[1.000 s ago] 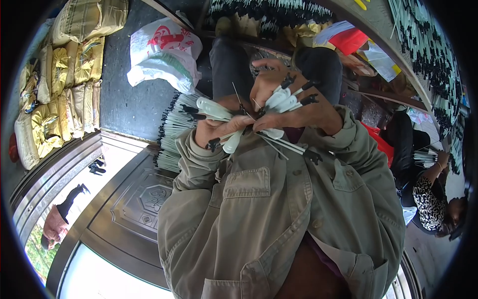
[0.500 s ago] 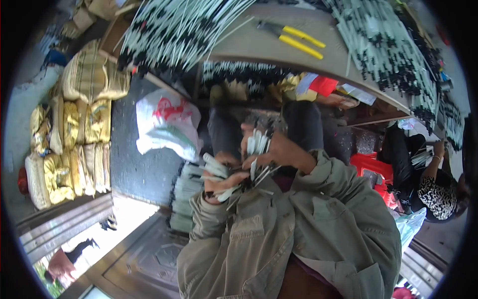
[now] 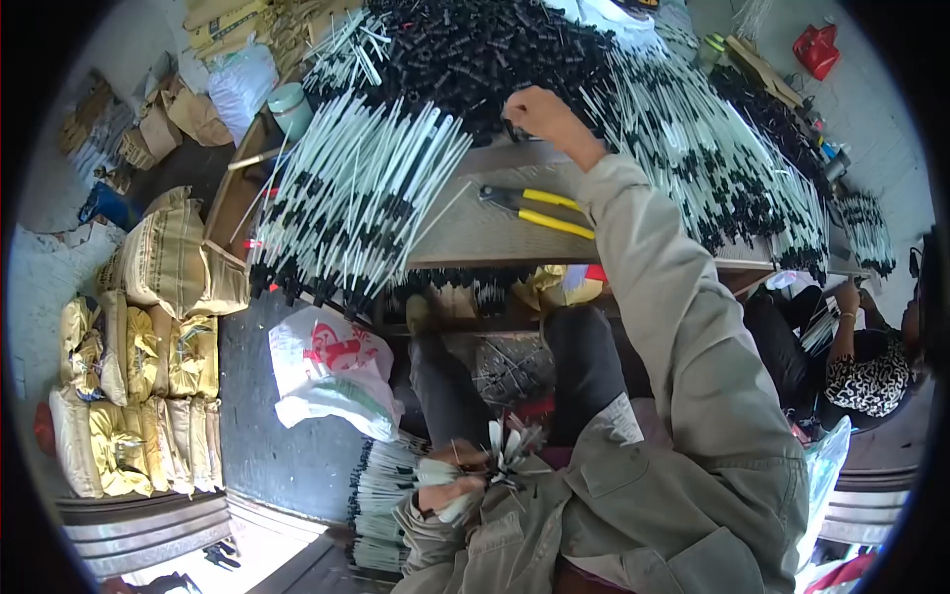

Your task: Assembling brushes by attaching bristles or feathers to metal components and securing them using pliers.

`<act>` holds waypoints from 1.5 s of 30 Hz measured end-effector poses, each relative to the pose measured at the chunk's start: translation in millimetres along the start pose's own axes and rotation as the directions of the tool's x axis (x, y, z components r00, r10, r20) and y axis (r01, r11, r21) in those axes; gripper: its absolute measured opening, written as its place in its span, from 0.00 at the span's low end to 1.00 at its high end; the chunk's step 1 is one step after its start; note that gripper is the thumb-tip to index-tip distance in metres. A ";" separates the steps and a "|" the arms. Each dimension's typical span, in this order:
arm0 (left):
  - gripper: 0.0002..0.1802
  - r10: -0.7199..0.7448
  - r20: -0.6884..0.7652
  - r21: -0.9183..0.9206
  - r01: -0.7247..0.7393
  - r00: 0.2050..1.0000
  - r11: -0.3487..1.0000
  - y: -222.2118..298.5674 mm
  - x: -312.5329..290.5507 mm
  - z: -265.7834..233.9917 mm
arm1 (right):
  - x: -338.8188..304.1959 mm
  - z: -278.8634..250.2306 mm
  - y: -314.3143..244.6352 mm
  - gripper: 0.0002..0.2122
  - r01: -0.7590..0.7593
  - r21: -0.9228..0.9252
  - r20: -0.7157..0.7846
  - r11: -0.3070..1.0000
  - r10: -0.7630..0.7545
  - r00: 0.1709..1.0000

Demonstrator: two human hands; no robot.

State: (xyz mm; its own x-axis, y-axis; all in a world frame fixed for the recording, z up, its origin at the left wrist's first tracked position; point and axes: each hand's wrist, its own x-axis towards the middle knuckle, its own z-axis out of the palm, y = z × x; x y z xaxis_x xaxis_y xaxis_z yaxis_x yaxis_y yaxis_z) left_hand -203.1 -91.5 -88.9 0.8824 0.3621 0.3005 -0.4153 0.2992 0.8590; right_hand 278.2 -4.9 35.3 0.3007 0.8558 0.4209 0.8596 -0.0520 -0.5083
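White rods (image 3: pixel 508 445) are held by the left hand (image 3: pixel 450 487); black fittings (image 3: pixel 465 49), apparently sought by the right hand (image 3: pixel 542 111) (grip unclear), need pinching.

Daylight is flooding an opening (image 3: pixel 269 543) at lower left, bleaching it white, while softer light is falling across the worktop (image 3: pixel 470 238); blur is smearing the white rods (image 3: pixel 511 445), and fisheye distortion is bending edges toward the black rim.

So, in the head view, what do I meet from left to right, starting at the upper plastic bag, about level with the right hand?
Plastic bag, canister, left stick pile, right hand, right stick pile
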 end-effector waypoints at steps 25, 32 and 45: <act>0.12 0.053 -0.067 0.224 -0.037 0.996 0.974 -10.2 -17.6 -23.9 | 46.0 -26.6 6.6 0.08 0.143 -0.509 -0.325 0.849 -0.343 0.881; 0.14 0.131 -0.097 0.277 -0.100 0.987 0.956 19.4 13.8 4.6 | -83.1 3.2 -113.9 0.07 0.106 0.152 0.261 0.983 -0.143 0.955; 0.14 -0.254 0.004 0.200 0.248 0.967 0.948 29.3 -2.1 26.2 | -231.2 36.5 -214.9 0.35 -0.466 0.817 0.503 0.340 -0.023 0.864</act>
State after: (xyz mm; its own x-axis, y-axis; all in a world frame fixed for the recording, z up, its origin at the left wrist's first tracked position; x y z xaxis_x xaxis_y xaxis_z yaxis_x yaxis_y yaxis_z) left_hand -211.3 -106.6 -53.5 0.9598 0.2707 0.0741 -0.1306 0.1972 0.9716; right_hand 8.8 -172.8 19.8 0.0324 0.9995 -0.0021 -0.1856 0.0040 -0.9826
